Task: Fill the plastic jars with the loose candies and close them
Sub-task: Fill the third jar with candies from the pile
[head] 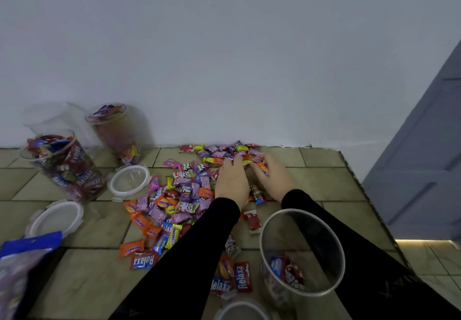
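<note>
Two hands in black sleeves are reaching into the far end of a heap of wrapped candies (179, 195), glossy little pillows of crinkled foil in purple, orange, yellow and red, lying across the middle of a tiled, matte beige surface (324, 185). The left hand (230, 180) is lying palm down with its fingers loosely together over the wrappers. The right hand (270, 178) is curling its fingers around a few candies at centre right. In the lower right a clear round plastic jar (301, 252) is standing open, holding only a few candies at its bottom. In the upper left two more clear jars, one (63, 165) nearly full and one (116, 132) behind it, are standing uncovered. Two round translucent lids with clips (129, 181) (56, 217) are lying flat beside them.
</note>
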`<state>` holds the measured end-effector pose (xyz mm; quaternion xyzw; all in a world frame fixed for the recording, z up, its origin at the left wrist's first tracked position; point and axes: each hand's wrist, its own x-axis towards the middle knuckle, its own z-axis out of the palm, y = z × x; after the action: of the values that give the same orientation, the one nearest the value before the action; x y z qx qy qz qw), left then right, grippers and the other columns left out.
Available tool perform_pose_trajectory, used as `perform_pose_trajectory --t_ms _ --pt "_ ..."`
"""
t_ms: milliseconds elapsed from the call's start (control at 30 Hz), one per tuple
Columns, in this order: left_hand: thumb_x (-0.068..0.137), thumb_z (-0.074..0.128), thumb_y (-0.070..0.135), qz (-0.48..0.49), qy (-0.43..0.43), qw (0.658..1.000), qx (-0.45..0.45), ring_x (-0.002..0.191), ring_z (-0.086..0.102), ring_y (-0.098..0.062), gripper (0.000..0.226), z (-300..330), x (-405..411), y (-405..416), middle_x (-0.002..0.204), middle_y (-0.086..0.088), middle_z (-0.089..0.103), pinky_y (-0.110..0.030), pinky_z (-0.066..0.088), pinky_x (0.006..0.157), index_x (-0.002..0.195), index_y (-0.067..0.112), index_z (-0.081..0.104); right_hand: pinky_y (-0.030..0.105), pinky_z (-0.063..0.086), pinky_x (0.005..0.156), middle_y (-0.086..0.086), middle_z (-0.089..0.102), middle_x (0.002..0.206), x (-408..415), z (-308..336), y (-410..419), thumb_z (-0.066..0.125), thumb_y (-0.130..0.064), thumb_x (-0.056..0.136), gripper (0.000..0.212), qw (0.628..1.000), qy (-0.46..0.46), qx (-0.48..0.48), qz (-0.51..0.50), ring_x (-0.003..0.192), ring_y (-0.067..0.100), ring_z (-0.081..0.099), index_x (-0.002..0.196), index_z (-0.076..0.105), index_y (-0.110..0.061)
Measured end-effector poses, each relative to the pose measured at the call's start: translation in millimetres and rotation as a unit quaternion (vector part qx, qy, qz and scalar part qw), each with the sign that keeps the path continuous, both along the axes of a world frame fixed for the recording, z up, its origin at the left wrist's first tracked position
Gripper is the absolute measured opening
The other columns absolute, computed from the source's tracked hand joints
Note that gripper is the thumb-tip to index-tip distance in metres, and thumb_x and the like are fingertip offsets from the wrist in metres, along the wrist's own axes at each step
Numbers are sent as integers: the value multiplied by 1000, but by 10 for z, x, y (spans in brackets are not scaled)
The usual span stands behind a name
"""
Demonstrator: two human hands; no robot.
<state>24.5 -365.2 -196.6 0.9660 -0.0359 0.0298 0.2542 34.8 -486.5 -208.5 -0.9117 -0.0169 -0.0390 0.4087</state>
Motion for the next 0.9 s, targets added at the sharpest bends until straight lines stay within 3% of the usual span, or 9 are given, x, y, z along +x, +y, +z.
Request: perform_pose_trajectory --t_ms 100,267,367,433,500,600,700,800,900 --pt "90 44 -3 4 5 999 -39 111 50 -32 57 60 -32 16 132 -15 40 -36 46 87 143 16 34 34 46 90 1 62 119 -48 41 7 47 -42 97 36 1000 -14 12 -10 109 19 57 126 51 -22" --pt "98 41 3 13 -30 991 -132 88 44 -19 34 198 -97 -9 124 -10 39 -23 33 72 130 12 45 35 50 90 -7 64 107 -54 128 39 53 -36 94 17 992 -35 123 10 103 15 61 108 57 -26" --pt "102 39 11 31 -29 973 -225 95 44 -16 29 302 -116 -16 125 -7 40 -17 30 75 130 12 48 20 47 84 -8 64 101 -91 262 41 56 -31 94 12 983 -48 175 -4 99 10 60 102 59 -24" --pt "102 40 15 46 -39 955 -290 110 49 -19 28 375 -133 -18 127 -8 47 -23 37 88 128 10 53 14 45 76 -9 64 95 -136 391 29 57 -29 94 11 977 -65 202 -17 91 7 60 101 61 -21" --pt "102 43 16 61 -40 931 -356 114 55 -27 26 423 -166 -9 122 -10 57 -35 45 97 124 13 56 19 47 75 -10 65 89 -192 511 15 60 -28 92 8 969 -82 232 -34 84 7 61 96 62 -22" --pt "102 44 21 77 -33 903 -422 102 60 -34 22 524 -274 8 108 -10 59 -50 51 91 121 21 56 27 51 70 -11 63 83 -298 666 -20 61 -26 92 4 956 -103 269 -54 73 3 60 93 62 -22" --pt "101 46 22 68 -63 889 -448 86 55 -30 18 668 -397 -5 95 -7 56 -44 51 79 116 22 57 17 44 53 -8 61 83 -417 840 -59 59 -26 93 5 950 -110 285 -60 62 1 54 95 62 -22" --pt "100 47 26 52 -80 876 -473 79 50 -22 15 822 -526 -17 83 7 49 -42 46 72 112 27 56 10 37 49 -5 60 86 -554 1027 -77 59 -25 93 7 943 -122 302 -72 58 -3 56 97 61 -20" --pt "101 44 27 42 -98 866 -488 77 48 -22 14 946 -646 -31 83 5 48 -42 46 70 110 30 54 8 37 44 1 61 88 -714 1212 -58 57 -23 95 11 931 -119 337 -74 51 -6 57 102 59 -14"
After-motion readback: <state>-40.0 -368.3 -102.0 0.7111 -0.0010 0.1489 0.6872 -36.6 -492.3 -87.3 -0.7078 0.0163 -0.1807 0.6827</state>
